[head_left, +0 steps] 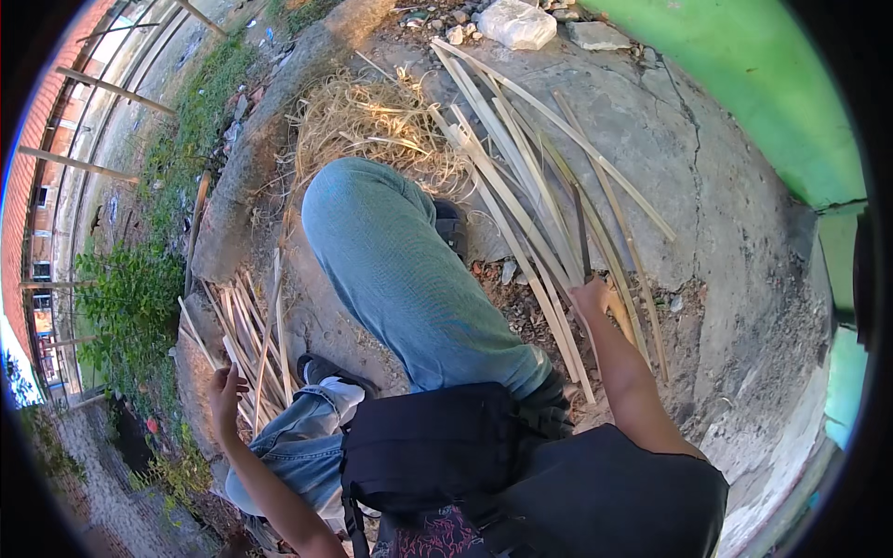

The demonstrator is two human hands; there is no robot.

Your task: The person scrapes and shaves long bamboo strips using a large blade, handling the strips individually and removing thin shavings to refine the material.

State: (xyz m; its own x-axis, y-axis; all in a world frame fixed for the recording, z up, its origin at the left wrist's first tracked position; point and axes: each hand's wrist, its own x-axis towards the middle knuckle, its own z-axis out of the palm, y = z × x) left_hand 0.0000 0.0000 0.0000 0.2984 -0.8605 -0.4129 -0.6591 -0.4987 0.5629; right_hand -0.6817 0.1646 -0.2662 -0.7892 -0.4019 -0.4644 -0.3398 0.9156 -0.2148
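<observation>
Head view: split bamboo strips (535,177) fanned over concrete (735,223), right of raised knee (349,191); second strip bundle (249,325) at left; curly shavings (386,116) heaped ahead. Work looks well underway; amount left cannot be told. Right arm stretched forward, hand (591,298) wrapped round dark knife (581,232), among strips. Left arm bent outward; left hand (226,395) beside bundle, fingers curled, grip unclear.

Right of the bent leg (400,270) — long strips (544,214) on concrete (744,223) | beyond it, shavings heap (377,121) | left — strip bundle (253,342)
</observation>
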